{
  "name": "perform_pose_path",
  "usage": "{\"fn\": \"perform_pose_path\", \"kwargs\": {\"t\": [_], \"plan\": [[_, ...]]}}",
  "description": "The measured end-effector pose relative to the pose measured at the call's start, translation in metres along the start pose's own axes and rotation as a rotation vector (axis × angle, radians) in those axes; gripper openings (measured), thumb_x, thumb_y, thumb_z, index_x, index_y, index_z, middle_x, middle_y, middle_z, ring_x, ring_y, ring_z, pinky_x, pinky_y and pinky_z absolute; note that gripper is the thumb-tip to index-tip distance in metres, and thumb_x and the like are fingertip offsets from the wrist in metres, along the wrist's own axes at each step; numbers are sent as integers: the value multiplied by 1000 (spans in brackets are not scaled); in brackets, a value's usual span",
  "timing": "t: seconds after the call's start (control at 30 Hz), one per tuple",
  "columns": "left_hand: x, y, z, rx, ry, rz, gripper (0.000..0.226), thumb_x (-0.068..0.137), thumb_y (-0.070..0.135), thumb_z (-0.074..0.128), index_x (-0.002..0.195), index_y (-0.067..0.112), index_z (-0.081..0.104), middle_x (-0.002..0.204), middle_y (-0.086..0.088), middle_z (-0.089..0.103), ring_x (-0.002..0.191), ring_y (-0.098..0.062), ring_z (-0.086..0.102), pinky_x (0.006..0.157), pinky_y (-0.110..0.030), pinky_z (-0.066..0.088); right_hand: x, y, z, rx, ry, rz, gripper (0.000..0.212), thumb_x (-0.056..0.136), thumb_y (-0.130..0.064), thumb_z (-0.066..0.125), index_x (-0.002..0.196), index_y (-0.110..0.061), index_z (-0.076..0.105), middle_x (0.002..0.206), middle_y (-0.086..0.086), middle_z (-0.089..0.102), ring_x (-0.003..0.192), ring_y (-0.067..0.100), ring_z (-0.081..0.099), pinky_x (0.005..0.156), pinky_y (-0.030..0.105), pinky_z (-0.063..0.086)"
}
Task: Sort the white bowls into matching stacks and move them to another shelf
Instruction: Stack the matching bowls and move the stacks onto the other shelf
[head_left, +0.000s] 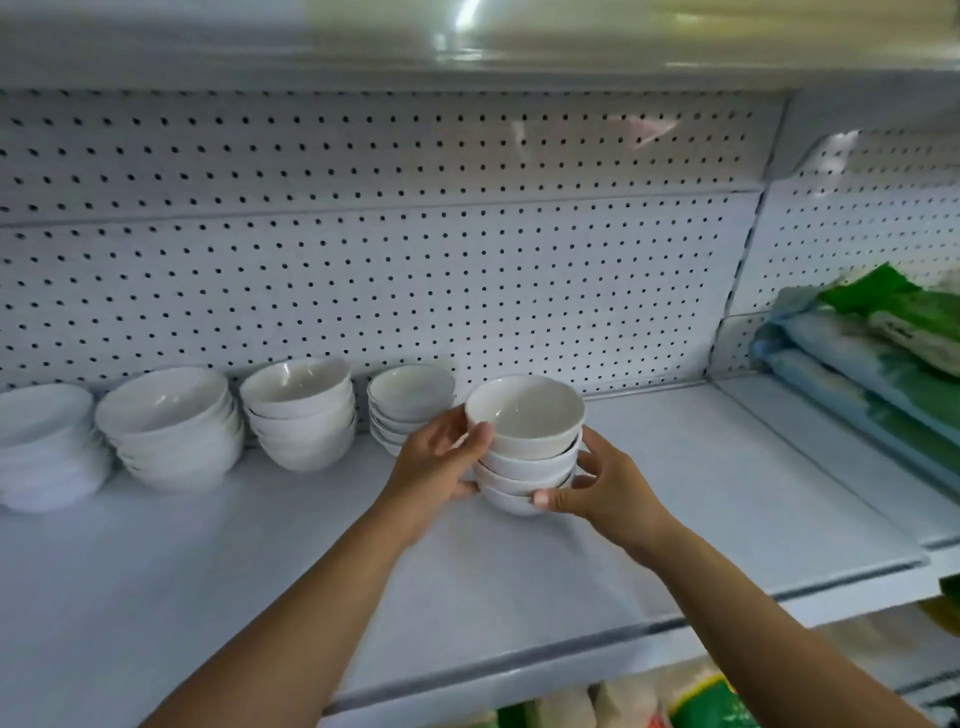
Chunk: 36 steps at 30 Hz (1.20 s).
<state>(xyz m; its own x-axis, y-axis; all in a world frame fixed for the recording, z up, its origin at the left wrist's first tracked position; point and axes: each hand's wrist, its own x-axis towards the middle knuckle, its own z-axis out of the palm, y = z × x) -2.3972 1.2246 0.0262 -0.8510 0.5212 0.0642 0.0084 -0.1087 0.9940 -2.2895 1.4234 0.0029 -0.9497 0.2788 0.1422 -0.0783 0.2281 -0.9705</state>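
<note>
risk: my left hand (441, 457) and right hand (602, 488), fingers curled, grip the stack of small glossy white bowls (524, 441) by its sides; uneven pressure could topple it.

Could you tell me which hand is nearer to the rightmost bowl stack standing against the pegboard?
Left. The left hand is just in front of the pegboard stack; the right hand is farther right, across the held stack both hands grip.

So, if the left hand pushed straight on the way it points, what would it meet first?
The stack of bowls it grips. Beyond that, probably the pegboard back wall, though depth is unclear.
</note>
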Motion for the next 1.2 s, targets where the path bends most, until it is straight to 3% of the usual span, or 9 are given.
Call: {"fn": "perform_pose_path", "kwargs": {"t": [0.23,0.37,0.43,0.57,0.73,0.93,1.03,1.1,1.2], "plan": [[40,-11,15,47,-3,82,56,85,35,72,137,20,58,132,9,70,121,-2,64,101,-31,53,51,22,-13,-16,25,1,86,66,-12,96,133,-45,55,118,-18,72,112,12,68,86,27,59],[50,-29,17,211,125,213,17,98,42,62,104,27,67,105,22,73,106,5,65,98,-33,50,75,27,-11,-82,50,-10,93,64,-27,98,141,-46,49,127,-18,67,110,11,67,90,25,57],[45,-40,14,313,158,219,7,101,39,61,104,41,67,107,32,69,111,13,60,99,-24,48,84,30,-10,-111,59,0,93,62,-34,98,140,-47,48,125,-20,66,108,17,69,92,33,58],[25,-64,-7,793,148,237,50,97,46,66,142,26,59,142,12,61,134,-6,54,110,-25,41,94,31,-4,-144,75,-1,92,67,-33,96,142,-44,45,118,-31,58,108,18,67,86,25,54],[-4,-70,-39,1268,70,362,61,90,61,52,135,23,66,143,4,63,132,-16,58,107,-26,40,104,31,6,-129,117,26,95,69,-32,94,147,-39,41,124,-20,58,114,19,64,82,18,47],[-13,-71,-50,1269,156,319,57,87,60,52,114,17,77,124,0,73,116,-21,67,96,-32,53,105,38,21,-64,215,7,104,60,-42,96,148,-45,40,135,-24,59,128,11,56,106,39,52],[-14,-68,-49,1260,154,300,54,86,60,51,106,19,79,121,2,74,116,-19,66,94,-31,52,99,32,29,-109,269,16,91,69,-36,93,142,-48,40,121,-33,58,120,13,60,101,32,50],[-16,-67,-48,1258,137,272,54,85,60,50,107,20,79,125,2,72,120,-18,64,97,-31,51,94,28,34,-142,309,41,84,76,-31,89,146,-33,42,115,-22,59,116,17,62,93,28,48],[-18,-64,-53,1215,38,196,54,86,57,57,121,19,74,139,1,65,132,-17,55,107,-27,42,77,18,38,-203,286,145,76,84,-33,83,147,-18,43,131,0,61,122,23,61,95,29,47]]}}
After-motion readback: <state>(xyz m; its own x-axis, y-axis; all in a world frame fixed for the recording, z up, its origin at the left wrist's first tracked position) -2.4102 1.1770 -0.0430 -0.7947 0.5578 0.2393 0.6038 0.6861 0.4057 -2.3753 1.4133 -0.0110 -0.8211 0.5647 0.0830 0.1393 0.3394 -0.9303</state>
